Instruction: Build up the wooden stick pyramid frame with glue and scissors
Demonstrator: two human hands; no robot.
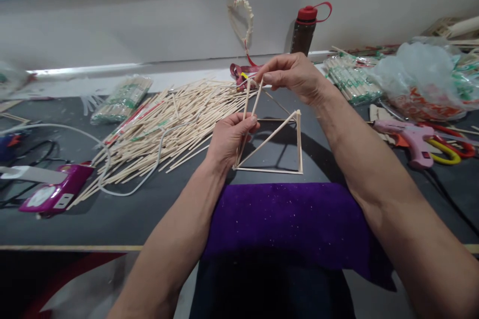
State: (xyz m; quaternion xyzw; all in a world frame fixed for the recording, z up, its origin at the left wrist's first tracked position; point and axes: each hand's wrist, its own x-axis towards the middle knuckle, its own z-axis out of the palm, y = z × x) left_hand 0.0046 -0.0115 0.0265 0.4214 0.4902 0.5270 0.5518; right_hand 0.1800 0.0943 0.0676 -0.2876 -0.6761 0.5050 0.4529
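A frame of thin wooden sticks stands on the dark table, with a square-looking base, a post at its right and a slanting stick across the front. My left hand is closed around sticks at the frame's left side, thumb and fingers pinching them. Above it, my right hand pinches the upper end of a slanting wooden stick between thumb and fingers. That stick leans close to another upright one, and their lower ends are partly hidden by my left hand.
Loose wooden sticks lie in a wide heap at the left, crossed by a white cable. A pink glue gun and yellow-handled scissors lie at the right. Purple cloth covers the front edge. A bottle stands behind.
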